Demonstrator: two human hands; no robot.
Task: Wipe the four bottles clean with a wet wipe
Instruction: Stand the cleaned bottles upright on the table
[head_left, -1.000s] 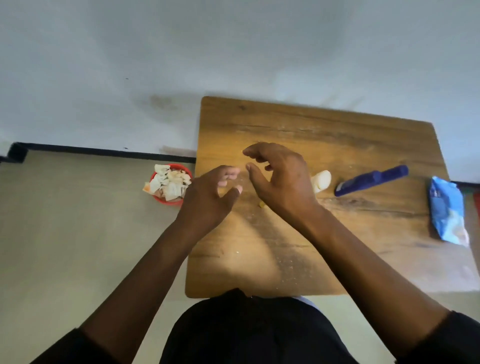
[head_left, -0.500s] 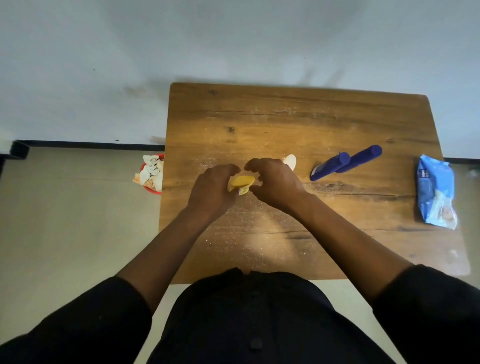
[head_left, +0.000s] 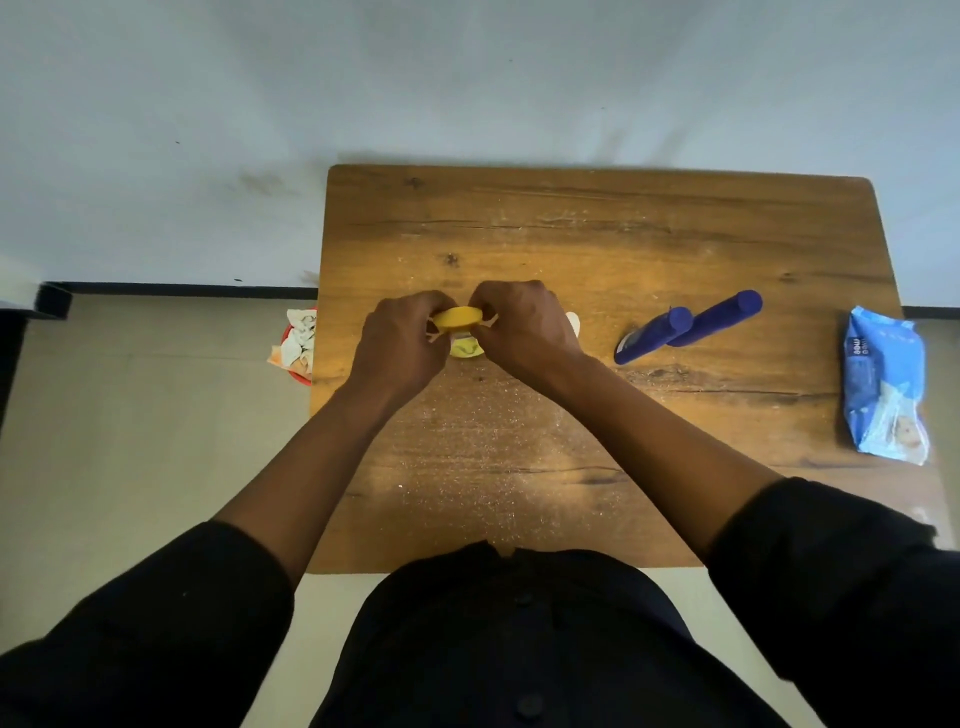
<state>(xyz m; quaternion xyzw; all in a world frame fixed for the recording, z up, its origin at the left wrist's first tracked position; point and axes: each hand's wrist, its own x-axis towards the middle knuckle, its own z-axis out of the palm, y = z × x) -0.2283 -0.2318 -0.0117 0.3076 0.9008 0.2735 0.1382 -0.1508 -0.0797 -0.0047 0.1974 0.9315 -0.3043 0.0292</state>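
Yellow bottle (head_left: 458, 319) sits upright near the middle of the tabletop (head_left: 597, 239), and I see it caught between both hands: my left hand (head_left: 400, 345) closes its grip on the left side, my right hand (head_left: 524, 332) on the right, fingers curled in tight against it. Only the round yellow cap and a sliver of label below it show; the body is covered by the knuckles. Pale scraps poke out between the fingers beside the cap, likely a wet wipe (head_left: 435, 332), though I cannot tell its extent. Behind the right hand a white bottle (head_left: 572, 323) is mostly hidden. Further right two blue bottles (head_left: 691, 325) lie tilted, touching, then the wipe packet (head_left: 883, 382) near the edge. On the floor at left, a red bin (head_left: 298, 345) of used wipes is half cut off by the tabletop.
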